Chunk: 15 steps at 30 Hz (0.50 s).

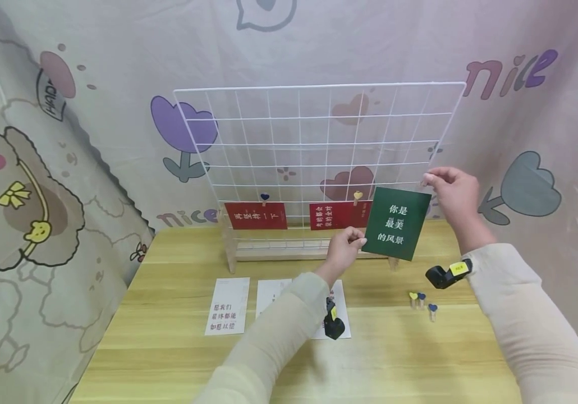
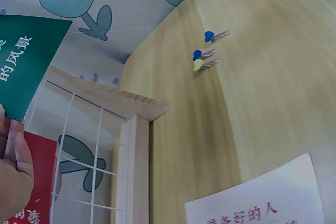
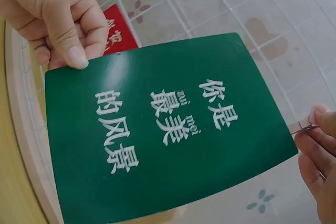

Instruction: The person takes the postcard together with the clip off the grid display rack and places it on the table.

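Note:
A green card [image 1: 396, 224] with white characters is held up in front of the right part of a white wire grid [image 1: 314, 143]. My left hand [image 1: 343, 251] pinches its lower left corner between thumb and fingers. Near its upper right corner, my right hand [image 1: 453, 188] pinches a small clip [image 3: 303, 127], mostly hidden by the fingers. Two red cards hang lower on the grid: one [image 1: 238, 215] under a blue heart clip [image 1: 265, 197], another [image 1: 324, 215] under a yellow heart clip [image 1: 357, 196]. The green card overlaps the latter's right side.
Wooden feet [image 1: 230, 255] carry the grid on the wooden table [image 1: 168, 314]. A white card [image 1: 228, 307] lies at front left; more white cards [image 1: 339, 308] are partly under my left forearm. Three loose heart clips [image 1: 432, 308] lie at right. A patterned curtain [image 1: 117, 84] hangs behind.

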Available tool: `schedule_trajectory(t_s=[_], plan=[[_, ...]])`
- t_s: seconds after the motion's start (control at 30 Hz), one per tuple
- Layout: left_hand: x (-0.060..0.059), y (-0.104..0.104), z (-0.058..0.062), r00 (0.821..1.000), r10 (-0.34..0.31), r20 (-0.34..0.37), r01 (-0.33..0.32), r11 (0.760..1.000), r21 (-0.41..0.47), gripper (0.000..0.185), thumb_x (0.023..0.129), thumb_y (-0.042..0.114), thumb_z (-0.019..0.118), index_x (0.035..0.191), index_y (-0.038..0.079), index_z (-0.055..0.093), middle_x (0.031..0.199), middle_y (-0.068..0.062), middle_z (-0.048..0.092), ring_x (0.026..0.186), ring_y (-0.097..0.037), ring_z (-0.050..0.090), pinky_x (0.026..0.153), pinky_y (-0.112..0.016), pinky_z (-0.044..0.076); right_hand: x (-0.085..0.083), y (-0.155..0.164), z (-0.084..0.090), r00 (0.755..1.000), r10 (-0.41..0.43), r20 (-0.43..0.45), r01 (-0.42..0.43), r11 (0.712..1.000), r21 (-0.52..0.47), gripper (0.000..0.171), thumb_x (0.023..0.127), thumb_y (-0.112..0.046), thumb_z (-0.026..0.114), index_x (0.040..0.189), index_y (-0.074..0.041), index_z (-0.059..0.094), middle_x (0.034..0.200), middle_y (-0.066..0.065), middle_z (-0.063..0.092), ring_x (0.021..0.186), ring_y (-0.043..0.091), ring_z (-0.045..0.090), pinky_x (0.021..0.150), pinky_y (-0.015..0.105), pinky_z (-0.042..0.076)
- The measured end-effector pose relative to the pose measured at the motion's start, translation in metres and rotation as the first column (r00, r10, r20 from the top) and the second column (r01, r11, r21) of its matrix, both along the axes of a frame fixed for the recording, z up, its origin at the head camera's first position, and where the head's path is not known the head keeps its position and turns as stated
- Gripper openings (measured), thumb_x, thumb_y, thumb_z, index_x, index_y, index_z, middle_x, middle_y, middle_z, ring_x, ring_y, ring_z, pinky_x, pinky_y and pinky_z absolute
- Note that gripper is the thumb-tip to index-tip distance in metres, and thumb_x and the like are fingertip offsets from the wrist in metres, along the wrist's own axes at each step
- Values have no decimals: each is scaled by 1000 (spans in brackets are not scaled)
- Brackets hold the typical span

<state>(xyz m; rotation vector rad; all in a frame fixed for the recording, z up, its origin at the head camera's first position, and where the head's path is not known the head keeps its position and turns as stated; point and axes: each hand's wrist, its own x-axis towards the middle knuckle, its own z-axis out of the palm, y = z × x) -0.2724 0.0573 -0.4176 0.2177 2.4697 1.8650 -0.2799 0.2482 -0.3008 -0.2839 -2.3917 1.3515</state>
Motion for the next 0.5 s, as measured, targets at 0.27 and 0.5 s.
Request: schedule_trajectory(t_s=[0.27, 0.5], plan=[[9, -4, -11, 999, 6, 42, -7, 1000, 22, 5, 81, 10, 59, 81, 5, 56, 72, 3, 49, 66, -8, 45, 57, -18, 41, 8, 7, -23, 1000, 15, -1, -15, 1000, -19, 45, 82, -41, 51, 108, -3, 54, 97, 3, 54, 88, 13, 46, 75, 26, 37], [14, -6, -23, 998, -11, 60, 11, 1000, 0, 6, 82, 10, 57, 77, 9, 55, 72, 4, 48, 67, -9, 43, 57, -20, 39, 18, 17, -45, 999, 2, 34, -2, 1000, -24, 48, 82, -42, 50, 109, -3, 53, 99, 4, 53, 88, 12, 45, 74, 23, 38]])
